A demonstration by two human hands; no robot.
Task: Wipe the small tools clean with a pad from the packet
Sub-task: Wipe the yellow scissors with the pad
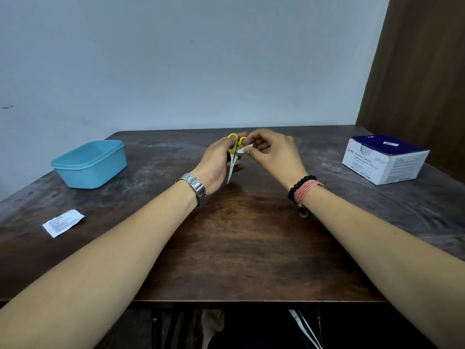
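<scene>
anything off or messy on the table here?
Only minor: an opened swab wrapper lies loose near the table's left edge, apart from the blue tub and swab box. Otherwise nothing stands out; left hand holds the scissors, right hand pinches the pad.

- A dark wooden table (239, 248) is filling the lower half of the view, its top looking worn and smudged with pale marks toward the far edge.
- A plain pale blue-grey wall (188, 59) is rising straight behind the table.
- A brown curtain (422, 71) is hanging beyond the table's far right corner.
- Soft, even light is falling across the table.
</scene>
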